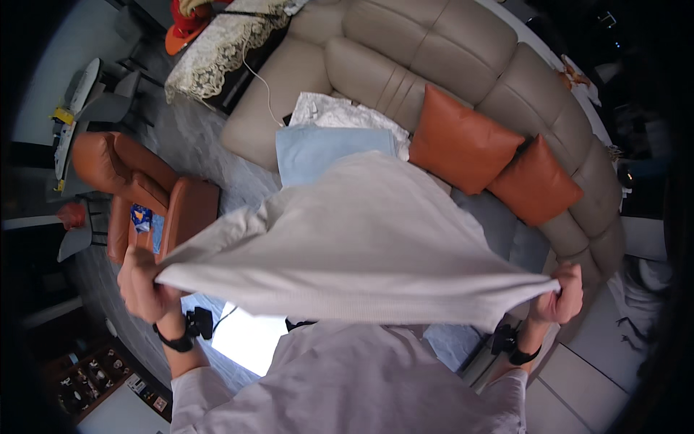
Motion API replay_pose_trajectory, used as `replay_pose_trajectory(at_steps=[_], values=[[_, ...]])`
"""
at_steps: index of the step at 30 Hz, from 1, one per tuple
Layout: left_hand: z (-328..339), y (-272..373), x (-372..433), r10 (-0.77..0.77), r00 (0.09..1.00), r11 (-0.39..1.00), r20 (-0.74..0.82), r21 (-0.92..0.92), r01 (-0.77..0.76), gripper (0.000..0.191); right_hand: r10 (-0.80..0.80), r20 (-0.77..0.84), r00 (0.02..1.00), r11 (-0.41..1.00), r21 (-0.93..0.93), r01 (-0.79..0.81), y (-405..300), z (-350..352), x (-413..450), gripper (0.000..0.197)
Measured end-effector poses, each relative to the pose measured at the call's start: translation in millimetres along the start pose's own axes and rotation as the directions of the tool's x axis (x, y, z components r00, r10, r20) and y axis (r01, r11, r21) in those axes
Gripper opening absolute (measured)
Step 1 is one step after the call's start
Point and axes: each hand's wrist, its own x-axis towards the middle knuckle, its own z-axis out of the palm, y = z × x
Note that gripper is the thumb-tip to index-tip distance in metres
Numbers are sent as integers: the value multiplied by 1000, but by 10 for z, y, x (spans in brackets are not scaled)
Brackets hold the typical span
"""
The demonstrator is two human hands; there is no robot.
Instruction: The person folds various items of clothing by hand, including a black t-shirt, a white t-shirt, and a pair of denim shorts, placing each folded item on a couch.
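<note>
A light grey-beige garment (pixel 347 233) with a ribbed hem is stretched wide in front of my body. My left hand (pixel 145 285) grips one end of the hem, its fingers curled round the cloth. At the other end my right hand (pixel 561 295) is closed on the same hem. The far part of the garment reaches forward over the sofa and overlaps a folded light-blue cloth (pixel 325 146). Behind that lies a crumpled white patterned cloth (pixel 352 111). Cameras on black straps sit at both wrists.
A taupe leather sectional sofa (pixel 390 70) curves round ahead and to the right, with two orange cushions (pixel 463 141) on it. An orange leather armchair (pixel 190 211) stands at left, holding blue items. Beyond it, a lace cloth (pixel 217 59) covers a dark table, and a white cable (pixel 263 81) hangs nearby.
</note>
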Motion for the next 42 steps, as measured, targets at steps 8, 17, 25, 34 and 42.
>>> replay_pose_trajectory(at_steps=[8, 17, 25, 34, 42], values=[[753, -337, 54, -214, 958, 976, 189, 15, 215, 49, 116, 166, 979, 992, 24, -122, 379, 912, 159, 53], [4777, -1646, -665, -164, 826, 974, 539, -47, 223, 51, 343, 649, 679, 938, -277, -209, 1763, 4478, -623, 56], [7083, -2120, -1363, -176, 582, 982, 794, 97, 165, 61, 466, 771, 433, 879, -460, -128, 2430, 6613, -1606, 58], [6879, -2098, -1257, -308, 534, 807, 787, -82, 585, 46, 509, 774, 376, 850, -383, -362, 2403, 6336, -1459, 57], [5397, -2159, -1310, -70, 699, 811, 712, -368, 455, 13, 405, 862, 305, 855, -239, -460, 1729, 4592, -999, 40]])
